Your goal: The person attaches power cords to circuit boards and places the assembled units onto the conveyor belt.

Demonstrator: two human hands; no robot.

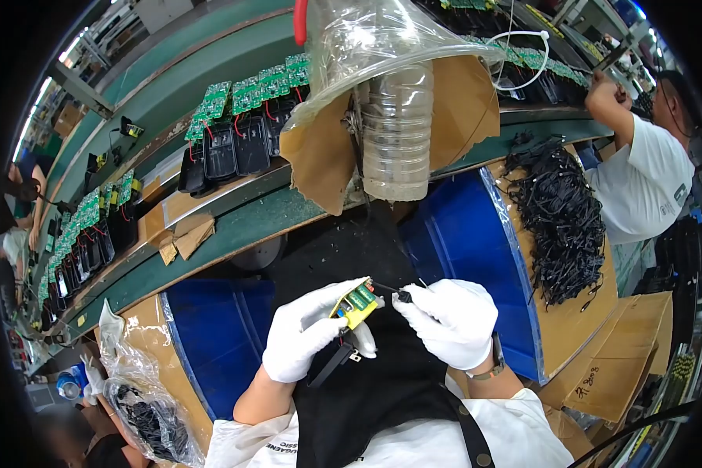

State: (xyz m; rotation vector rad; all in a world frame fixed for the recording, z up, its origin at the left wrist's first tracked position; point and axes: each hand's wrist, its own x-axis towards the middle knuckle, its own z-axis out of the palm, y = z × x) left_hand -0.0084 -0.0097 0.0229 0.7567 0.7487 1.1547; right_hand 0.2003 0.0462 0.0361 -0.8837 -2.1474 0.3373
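My left hand [298, 337], in a white glove, pinches a small circuit board [359, 303] with green and yellow parts. Below that hand hangs a black plastic piece [331, 364] with a metal tip; how it joins the board is hidden. My right hand [459, 326], also gloved, closes its fingertips on a small black cable end [402, 296]. A thin dark line runs between the cable end and the board's upper edge. Both hands are held close together over my black apron [347, 417].
Rows of green boards [246, 95] on black cases line the bench beyond. A clear plastic bottle [398, 129] hangs ahead. Blue bins [476, 242] flank me. Black cables [558, 222] pile on cardboard at right; more lie in a bag [152, 421] at left. A co-worker [639, 171] sits right.
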